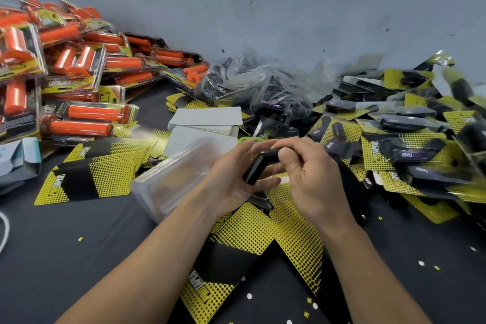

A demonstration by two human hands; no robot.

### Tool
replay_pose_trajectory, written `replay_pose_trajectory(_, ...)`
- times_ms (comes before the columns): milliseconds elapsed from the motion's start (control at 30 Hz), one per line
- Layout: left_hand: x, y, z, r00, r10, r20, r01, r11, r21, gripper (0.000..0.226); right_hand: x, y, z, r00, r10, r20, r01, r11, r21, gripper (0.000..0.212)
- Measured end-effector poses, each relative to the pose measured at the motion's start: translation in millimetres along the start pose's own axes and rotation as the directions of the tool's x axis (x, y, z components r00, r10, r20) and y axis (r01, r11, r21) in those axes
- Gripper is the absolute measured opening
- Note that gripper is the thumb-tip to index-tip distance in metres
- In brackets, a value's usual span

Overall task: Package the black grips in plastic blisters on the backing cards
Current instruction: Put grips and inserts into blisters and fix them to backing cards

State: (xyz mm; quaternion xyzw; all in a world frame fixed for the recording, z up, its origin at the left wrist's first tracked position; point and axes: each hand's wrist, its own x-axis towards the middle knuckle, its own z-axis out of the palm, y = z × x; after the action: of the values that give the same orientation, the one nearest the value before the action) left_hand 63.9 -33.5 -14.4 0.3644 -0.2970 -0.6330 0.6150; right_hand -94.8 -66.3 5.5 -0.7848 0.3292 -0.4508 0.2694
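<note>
L grip (pixel 231 181) & R grip (pixel 313 184) hold black piece (pixel 255 169) over cards (pixel 249 231).

Both bare forearms reach forward and converge. The left hand (pixel 231 181) cradles a short black cylindrical grip (pixel 255 169) with curled fingers; the right hand (pixel 313 181) pinches its upper end.
</note>
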Motion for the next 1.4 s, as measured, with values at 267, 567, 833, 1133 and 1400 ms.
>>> replay_pose_trajectory(267,2,2,1,1.000,-0.011,-0.002,0.011,1.000,0.000,0.047,-3,-6,-21,0.943,-0.083,-0.322,0.075,0.996,-0.036,0.011)
replay_pose_trajectory(567,3,-5,4,1.000,0.009,-0.003,-0.009,0.992,0.127,0.037,-13,-21,-5,0.961,-0.271,-0.062,0.255,0.948,-0.190,0.028)
replay_pose_trajectory(833,-1,-3,4,0.998,-0.055,-0.034,0.055,0.998,0.009,0.045,-19,-33,30,0.980,-0.190,0.051,0.197,0.937,-0.290,0.039)
replay_pose_trajectory(1133,2,1,2,0.992,-0.124,-0.002,0.123,0.991,-0.043,0.056,-15,-4,28,0.993,-0.109,0.051,0.120,0.921,-0.371,0.028)
replay_pose_trajectory(1400,2,1,-4,0.994,-0.060,0.090,0.063,0.998,-0.032,0.056,-16,-4,21,0.988,-0.127,-0.083,0.113,0.982,-0.148,0.035)
